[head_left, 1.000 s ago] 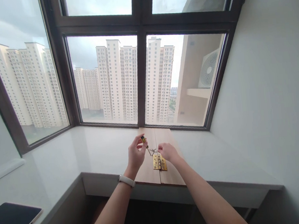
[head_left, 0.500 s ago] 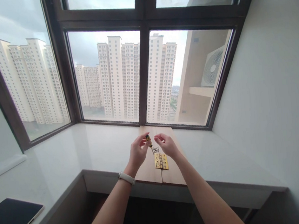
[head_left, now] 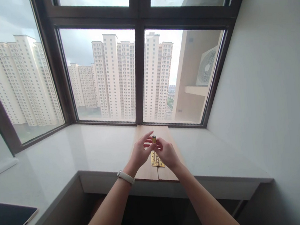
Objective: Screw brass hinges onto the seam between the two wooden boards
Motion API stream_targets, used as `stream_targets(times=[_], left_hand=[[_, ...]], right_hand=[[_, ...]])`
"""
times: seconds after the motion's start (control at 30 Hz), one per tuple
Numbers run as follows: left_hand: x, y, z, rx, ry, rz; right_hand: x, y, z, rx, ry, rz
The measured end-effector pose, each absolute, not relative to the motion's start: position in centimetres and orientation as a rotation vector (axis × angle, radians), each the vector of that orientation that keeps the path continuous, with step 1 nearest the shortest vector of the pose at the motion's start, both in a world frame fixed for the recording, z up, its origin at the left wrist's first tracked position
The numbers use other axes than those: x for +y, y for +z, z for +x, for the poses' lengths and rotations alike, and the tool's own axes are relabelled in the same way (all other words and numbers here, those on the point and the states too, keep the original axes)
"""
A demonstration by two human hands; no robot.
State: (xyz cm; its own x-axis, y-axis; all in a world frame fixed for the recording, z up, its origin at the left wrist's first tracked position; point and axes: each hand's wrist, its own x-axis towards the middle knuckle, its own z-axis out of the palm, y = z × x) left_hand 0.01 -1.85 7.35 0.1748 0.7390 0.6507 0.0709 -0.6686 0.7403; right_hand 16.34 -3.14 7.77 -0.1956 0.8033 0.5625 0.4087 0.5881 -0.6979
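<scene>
A short screwdriver (head_left: 154, 139) with a yellow and black handle stands nearly upright between my hands. My left hand (head_left: 140, 152) has its thumb and middle fingers at the handle, while its index finger reaches out above. From the other side my right hand (head_left: 167, 154) pinches at the lower part of the screwdriver; fingers hide the shaft and tip. Below them a brass hinge (head_left: 158, 161) lies spread over the seam of two wooden boards (head_left: 146, 173), its upper part covered by my hands. The screws by the hinge are hidden.
The boards rest on a white window sill (head_left: 100, 149) with a front edge near me. A dark-screened tablet (head_left: 12, 221) lies at the left. Behind the boards stands a brown window frame (head_left: 135, 75), and a white wall (head_left: 274, 79) rises at the right.
My hands have come together at the screwdriver, which was in my left hand alone. It is now more upright and over the hinge's top. The view has shifted slightly.
</scene>
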Motion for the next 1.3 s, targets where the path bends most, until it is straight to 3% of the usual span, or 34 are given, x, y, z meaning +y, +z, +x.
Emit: stream_targets(times=[0.83,1.17,1.3], left_hand=[[-0.3,5.0,-0.1,0.847,1.422,1.890],[-0.2,7.3,1.4,0.686,1.398,1.941],[-0.4,7.2,1.4,0.727,1.417,1.876]], right_hand=[[-2.9,5.7,16.9,-1.707,0.523,-1.020],[-2.4,7.4,18.0,-1.885,0.624,-1.059],[-3.0,9.8,19.4,-1.895,0.389,-1.338]])
